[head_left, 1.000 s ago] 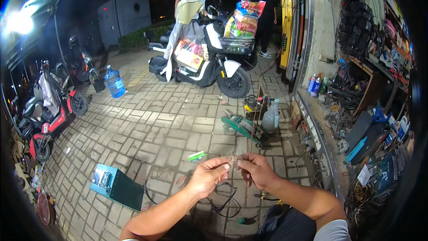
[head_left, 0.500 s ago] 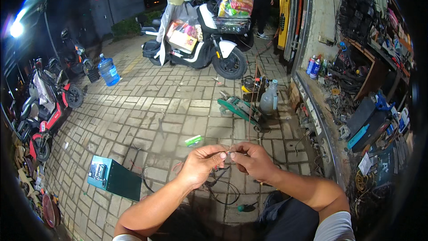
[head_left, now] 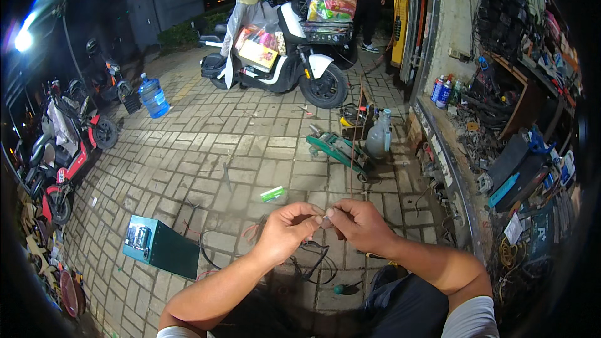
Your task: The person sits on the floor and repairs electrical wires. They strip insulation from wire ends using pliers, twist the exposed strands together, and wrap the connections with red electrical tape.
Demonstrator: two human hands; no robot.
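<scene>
My left hand (head_left: 285, 233) and my right hand (head_left: 363, 228) meet above the paving in front of me, thumbs and forefingers pinched together. Between the fingertips is a thin wire (head_left: 326, 218), mostly covered by the fingers. A looped black cable (head_left: 311, 273) lies below the hands. To the left stands a dark green box (head_left: 168, 251), like a battery case, with a black lead (head_left: 205, 251) coming from its side. Something thin with red handles (head_left: 251, 231) lies by my left wrist. A green-handled tool (head_left: 340, 289) rests near my feet.
A small green-and-white packet (head_left: 273, 194) lies ahead on the paving. Beyond are a green floor jack (head_left: 340, 152), a cloudy jug (head_left: 377, 138) and a loaded white scooter (head_left: 282, 62), with a person behind. A blue water bottle (head_left: 153, 96) and red scooter (head_left: 69, 163) stand left; cluttered shelves (head_left: 523, 87) right.
Both hands stay together, but my fingers have shifted their pinch, and the copper-coloured strands seen above the fingertips are now covered. The black cable below has moved slightly.
</scene>
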